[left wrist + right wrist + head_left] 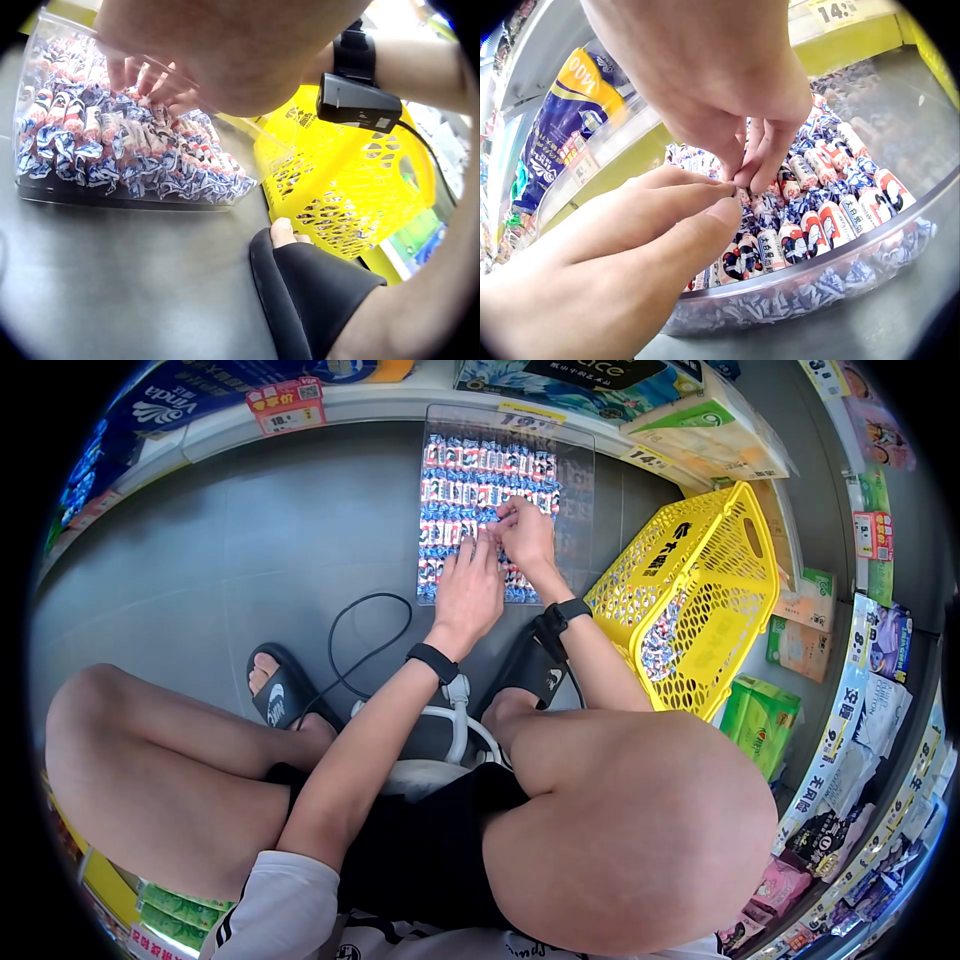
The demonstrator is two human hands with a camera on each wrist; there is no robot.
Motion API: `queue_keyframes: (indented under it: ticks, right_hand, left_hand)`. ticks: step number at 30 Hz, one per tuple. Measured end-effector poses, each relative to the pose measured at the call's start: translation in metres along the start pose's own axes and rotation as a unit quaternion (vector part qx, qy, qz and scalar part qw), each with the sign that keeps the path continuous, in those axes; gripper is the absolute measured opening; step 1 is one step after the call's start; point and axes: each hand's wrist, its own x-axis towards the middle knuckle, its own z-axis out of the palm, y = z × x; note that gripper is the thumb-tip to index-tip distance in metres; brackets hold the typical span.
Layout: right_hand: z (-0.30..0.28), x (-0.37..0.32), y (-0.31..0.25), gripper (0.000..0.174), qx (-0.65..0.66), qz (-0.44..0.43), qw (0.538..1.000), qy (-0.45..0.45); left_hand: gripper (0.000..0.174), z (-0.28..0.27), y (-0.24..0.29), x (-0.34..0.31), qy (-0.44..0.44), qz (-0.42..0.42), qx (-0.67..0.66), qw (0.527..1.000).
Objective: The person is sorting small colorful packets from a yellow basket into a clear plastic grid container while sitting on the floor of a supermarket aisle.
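Observation:
Wrapped candies (pixel 462 490) in blue, white and red paper lie in rows inside a clear box (pixel 590 460) on the floor. My left hand (pixel 470 588) reaches over the near rows, its fingers fairly straight and their tips on the candies. From the right, my right hand (pixel 528 538) comes in with bent fingers pointing down. In the right wrist view the fingertips of my right hand (pixel 720 97) meet beside those of my left hand (pixel 622 240), over the candies (pixel 832 225); whether a candy is pinched there is hidden.
A yellow basket (pixel 625 575) with candies inside stands tilted right of the box. Shelves with price tags (pixel 287 407) run behind and along the right, with tissue packs (pixel 760 725). A black cable (pixel 335 635) and sandaled feet are near the box.

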Motion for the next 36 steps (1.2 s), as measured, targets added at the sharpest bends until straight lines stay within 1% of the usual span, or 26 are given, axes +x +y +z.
queue_keyframes:
  ticks: [8,13,20,21,23,25,27,28,29,30,31,33,34,35,36]
  right_hand:
    - [-0.001,0.000,0.002,0.021,0.055,0.016,0.998,-0.006]
    - [-0.003,-0.002,0.002,0.020,0.048,0.011,0.999,-0.008]
    - [-0.007,-0.004,0.001,0.018,0.075,0.027,0.997,-0.014]
    - [-0.006,-0.004,0.002,0.018,0.076,0.027,0.997,-0.012]
    - [-0.008,-0.003,0.005,0.019,0.028,-0.013,0.999,0.020]
    - [-0.024,-0.009,-0.007,0.019,0.018,-0.006,1.000,0.016]
    - [-0.038,-0.015,-0.016,0.017,0.012,-0.018,0.999,0.025]
    - [-0.046,-0.019,-0.020,0.014,-0.003,-0.037,0.999,0.037]
    - [-0.055,-0.024,-0.023,0.014,-0.003,-0.036,0.998,0.042]
    - [-0.065,-0.028,-0.026,0.014,0.016,-0.045,0.998,0.045]
    - [-0.076,-0.032,-0.032,0.015,0.036,-0.055,0.997,0.047]
    - [-0.100,-0.047,-0.043,0.017,0.031,-0.062,0.996,0.062]
    - [-0.113,-0.055,-0.048,0.018,0.055,-0.061,0.995,0.058]
    - [-0.122,-0.062,-0.050,0.018,0.078,-0.059,0.994,0.055]
    - [-0.129,-0.067,-0.047,0.018,0.086,-0.073,0.991,0.075]
  left_hand:
    - [0.060,0.000,0.000,0.000,0.004,-0.003,-0.010,1.000]
    - [0.057,-0.001,0.000,-0.002,0.008,-0.002,-0.009,1.000]
    - [0.061,-0.004,0.001,0.000,-0.001,0.002,-0.028,1.000]
    - [0.061,-0.004,0.001,0.000,-0.001,0.001,-0.035,0.999]
    - [0.062,-0.006,0.002,0.001,-0.001,0.003,-0.043,0.999]
    - [0.062,-0.010,0.004,0.004,-0.001,-0.002,-0.045,0.999]
    - [0.059,-0.016,0.009,0.007,0.019,0.007,-0.049,0.999]
    - [0.055,-0.018,0.011,0.009,0.009,0.012,-0.066,0.998]
    - [0.051,-0.021,0.015,0.012,-0.002,0.017,-0.083,0.996]
    - [0.035,-0.023,0.021,0.014,0.029,0.017,-0.098,0.995]
    - [0.035,-0.026,0.025,0.017,0.030,0.024,-0.098,0.994]
    - [0.023,-0.033,0.032,0.023,-0.026,0.031,-0.249,0.968]
    - [0.017,-0.044,0.039,0.027,-0.001,0.049,-0.267,0.963]
    - [0.017,-0.054,0.046,0.031,-0.003,0.055,-0.265,0.963]
    - [0.018,-0.063,0.054,0.036,-0.020,0.052,-0.297,0.953]
